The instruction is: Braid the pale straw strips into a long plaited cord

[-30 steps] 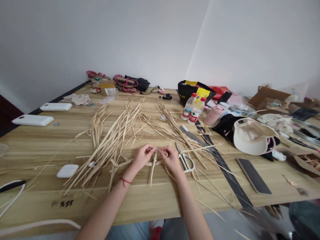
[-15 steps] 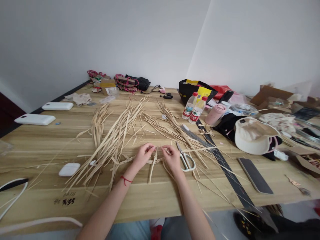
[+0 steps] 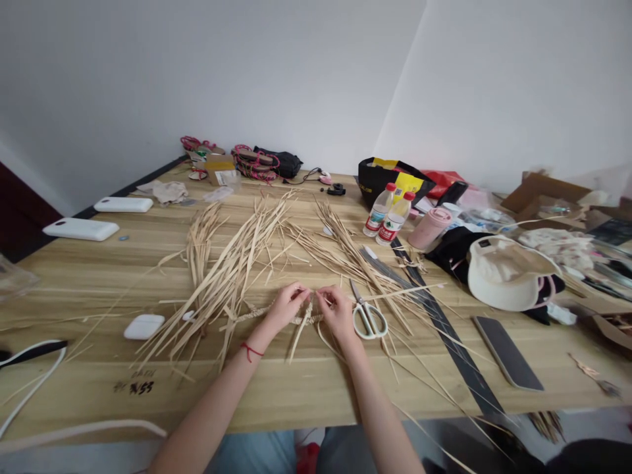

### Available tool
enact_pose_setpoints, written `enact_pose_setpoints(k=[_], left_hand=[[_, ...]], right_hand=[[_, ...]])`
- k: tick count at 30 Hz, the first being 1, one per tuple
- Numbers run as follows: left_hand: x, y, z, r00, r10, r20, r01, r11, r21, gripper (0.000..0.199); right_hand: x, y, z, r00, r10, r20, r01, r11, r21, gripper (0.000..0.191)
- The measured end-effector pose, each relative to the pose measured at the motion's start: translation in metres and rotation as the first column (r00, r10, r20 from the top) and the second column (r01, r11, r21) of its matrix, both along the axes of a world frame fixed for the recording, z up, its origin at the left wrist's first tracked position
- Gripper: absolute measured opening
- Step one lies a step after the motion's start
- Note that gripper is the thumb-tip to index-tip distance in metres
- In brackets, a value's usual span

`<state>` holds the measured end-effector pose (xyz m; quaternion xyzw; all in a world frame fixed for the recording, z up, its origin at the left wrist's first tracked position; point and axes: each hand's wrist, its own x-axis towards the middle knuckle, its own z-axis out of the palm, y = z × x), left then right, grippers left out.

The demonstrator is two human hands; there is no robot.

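Observation:
My left hand [image 3: 288, 307], with a red cord bracelet [image 3: 251, 351] on its wrist, is closed in a pinch at the tip of a straw strand. Close beside it, my right hand [image 3: 338, 313] pinches the straw from the other side. Between and below the fingers a loose straw end [image 3: 298, 338] slants down. A braided straw cord [image 3: 250, 315] runs behind both hands along the table. The exact grip at the fingertips is too small to make out. Just right of my right hand lie scissors [image 3: 368, 317] with pale handles, blades pointing away.
Bundles of dry straw [image 3: 241, 253] spread across the wooden table [image 3: 276, 408], with more straw [image 3: 340, 240] at right. Two bottles [image 3: 394, 220], a pink cup [image 3: 429, 228], a cap [image 3: 508, 273] and a phone [image 3: 508, 353] stand or lie rightward. A white case [image 3: 143, 326] lies left.
My hands have drawn slightly closer together at the fingertips. The hanging straw end now slants more to the left. The whole view has shifted a little.

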<state>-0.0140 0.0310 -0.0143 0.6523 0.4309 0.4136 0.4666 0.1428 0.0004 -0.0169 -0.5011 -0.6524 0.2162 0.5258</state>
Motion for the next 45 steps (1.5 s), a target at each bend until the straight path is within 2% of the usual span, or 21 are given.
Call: enact_pose_setpoints(k=[10, 19, 24, 30, 45], left_hand=[[0.0017, -0.0003, -0.0046, 0.996, -0.041, 0.080, 0.045, 0.997, -0.055, 0.026], [0.0006, 0.0029, -0.0069, 0.998, -0.039, 0.039, 0.040, 0.998, -0.037, 0.026], [-0.0004, 0.0019, -0.0044, 0.998, -0.064, -0.030, 0.064, 0.998, 0.001, 0.025], [-0.0004, 0.0025, -0.0034, 0.996, -0.080, -0.033, 0.082, 0.995, 0.051, 0.022], [0.0001, 0.0013, -0.0007, 0.993, -0.021, -0.113, 0.033, 0.994, 0.105, 0.019]], right_hand=[[0.0003, -0.0004, 0.0043, 0.998, 0.059, -0.002, -0.059, 0.998, 0.016, 0.012], [0.0011, 0.0007, 0.0035, 0.996, 0.087, 0.001, -0.087, 0.996, 0.012, 0.011], [0.0021, 0.0013, 0.0033, 0.996, 0.085, 0.007, -0.085, 0.996, 0.031, 0.010], [0.0029, 0.0023, 0.0014, 0.998, 0.068, 0.011, -0.068, 0.997, 0.026, 0.010], [0.0019, 0.0022, 0.0006, 0.998, 0.062, -0.008, -0.062, 0.998, -0.001, 0.012]])
